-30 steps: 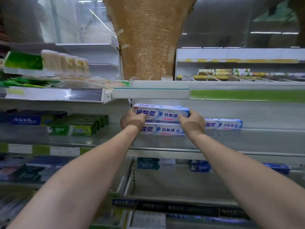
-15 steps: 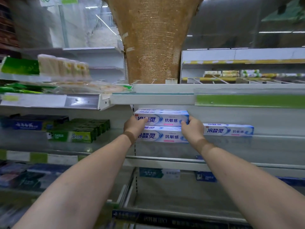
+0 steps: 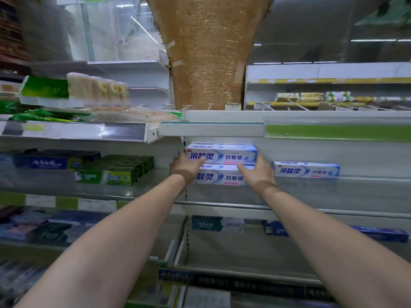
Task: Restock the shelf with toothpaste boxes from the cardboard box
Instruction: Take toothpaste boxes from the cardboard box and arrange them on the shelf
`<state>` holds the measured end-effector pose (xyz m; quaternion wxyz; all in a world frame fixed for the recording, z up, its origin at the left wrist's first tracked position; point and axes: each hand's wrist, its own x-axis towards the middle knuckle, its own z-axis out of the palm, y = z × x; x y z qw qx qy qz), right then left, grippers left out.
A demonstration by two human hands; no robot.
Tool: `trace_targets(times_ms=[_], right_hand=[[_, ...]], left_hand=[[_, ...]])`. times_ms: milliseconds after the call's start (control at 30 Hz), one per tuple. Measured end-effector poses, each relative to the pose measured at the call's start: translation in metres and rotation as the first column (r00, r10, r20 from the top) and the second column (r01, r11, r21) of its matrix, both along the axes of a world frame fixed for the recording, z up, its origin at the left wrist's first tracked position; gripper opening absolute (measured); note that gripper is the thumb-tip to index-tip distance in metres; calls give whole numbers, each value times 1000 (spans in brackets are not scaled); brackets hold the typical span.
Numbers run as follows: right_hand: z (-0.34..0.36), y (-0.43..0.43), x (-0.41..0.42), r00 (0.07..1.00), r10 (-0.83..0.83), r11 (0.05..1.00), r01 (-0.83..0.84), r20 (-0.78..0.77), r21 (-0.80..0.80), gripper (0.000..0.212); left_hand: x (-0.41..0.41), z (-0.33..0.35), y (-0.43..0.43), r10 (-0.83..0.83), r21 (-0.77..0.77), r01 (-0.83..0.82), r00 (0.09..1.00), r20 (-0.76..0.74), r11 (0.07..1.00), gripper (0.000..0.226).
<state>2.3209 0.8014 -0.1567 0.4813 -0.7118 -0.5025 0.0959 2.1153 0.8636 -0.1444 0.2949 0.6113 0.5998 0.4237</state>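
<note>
2 white/blue toothpaste boxes stacked on mid shelf (image 3: 333,192), at its left end next to the divider. top box (image 3: 226,155) sits flat on lower box (image 3: 222,177), long sides facing out, print upright. left hand (image 3: 184,168) at left end of stack, fingers fairly straight & laid on front of top box, not curled round it. right hand (image 3: 259,174) at right end of stack, fingers loosely spread, thumb pointing in along the seam btw the 2 boxes; cannot tell if tips actually touch. neither hand pinches anything. both forearms reach up from bottom of frame. third box (image 3: 307,171), same brand, lies alone on same shelf, just right of right hand, apart from stack. next bay to the left: row of green boxes (image 3: 115,174) w/ dark blue box (image 3: 49,162) beside them. shelf below has a teal box (image 3: 206,223), blurry. woven brown pillar (image 3: 206,63) rises behind the shelving. green price strip (image 3: 333,132) on shelf edge above.
</note>
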Motion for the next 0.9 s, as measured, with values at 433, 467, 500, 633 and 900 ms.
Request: trace_targets(times_ms=[433,467,500,633,900], right_hand=[[-10,-60,-33,930,86,979,-11,358,-206,89],[-10,-62,-37,912,108,980,-29,396,-198,89],[-11,-64,-41,887,131,981,-51,442,-188,89],[-18,-72,-56,766,236,971,-168,598,-169,89],[-46,-106,-101,652,386,897,-430,653,-100,82]], left_hand=[[-16,-8,-91,3,161,124,782,-623,979,78],[-18,-9,-96,30,175,111,758,-651,978,74],[-20,-10,-100,58,188,96,732,-679,977,70],[-30,-19,-125,171,273,42,685,-708,961,69],[-70,-51,-199,387,345,-202,661,-643,917,71]])
